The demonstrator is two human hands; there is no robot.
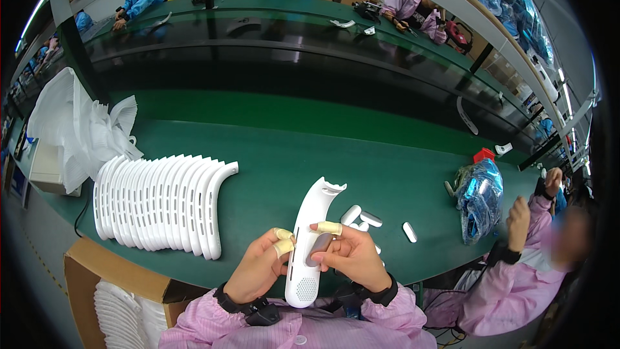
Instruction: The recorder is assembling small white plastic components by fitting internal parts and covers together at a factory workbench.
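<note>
One curved white shell (310,220) is sitting up close to the worker, over the near edge of the green table (278,148), its perforated end pointing toward the body. The left hand (258,264) is gripping its left edge, partly hiding the side slot. The right hand (354,255) is pinching one grey oval piece (318,250) against the shell's face; fingers are covering part of it. Near that hand, at least five loose oval pieces (371,218) are lying about, some half-hidden, so I'm not managing an exact count. To the left, a row of matching shells (161,210) is overlapping too tightly for sure counting. Below it, an open cardboard box (116,265) is holding white ribbed packing (119,317), cut off by the lower edge. Rightward, one bluish clear bag (479,200) is bulging, its contents unclear, beside one red bin (483,154). A blurred pink-sleeved neighbour (516,291) is sitting farther right.
</note>
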